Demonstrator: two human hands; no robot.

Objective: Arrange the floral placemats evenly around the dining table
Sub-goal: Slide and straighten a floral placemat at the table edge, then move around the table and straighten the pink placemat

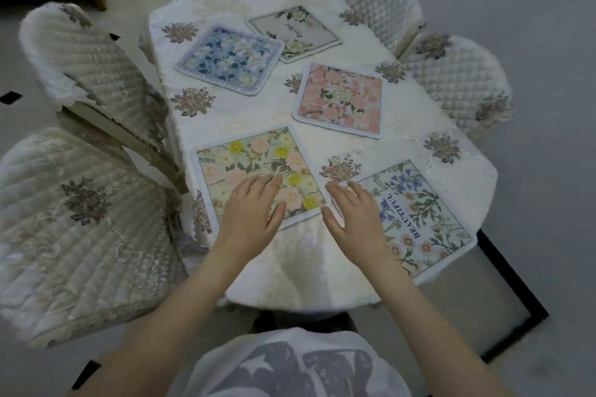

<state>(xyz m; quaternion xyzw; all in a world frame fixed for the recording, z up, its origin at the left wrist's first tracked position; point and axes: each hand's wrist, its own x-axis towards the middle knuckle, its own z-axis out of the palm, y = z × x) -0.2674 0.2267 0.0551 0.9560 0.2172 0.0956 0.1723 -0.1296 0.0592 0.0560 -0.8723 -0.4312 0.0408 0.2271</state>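
Several floral placemats lie on the dining table point(300, 280), which wears a cream cloth. Nearest on the left is a yellow-and-pink mat point(245, 161); my left hand point(253, 214) lies flat on its near part, fingers apart. At the near right sits a blue-flower mat printed "BEAUTIFUL" point(419, 213), with my right hand point(351, 216) flat over its left edge. Farther off are a pink mat point(342, 100), a blue mat point(230, 60) and a pale grey mat point(295, 30); the blue one overlaps the grey one's left corner.
Quilted cream chairs stand around the table: two on the left point(87, 55) point(77, 229) and two on the right point(383, 6) point(461, 80). A dark-framed panel point(512, 306) lies on the floor at the near right. Wooden furniture stands at the back.
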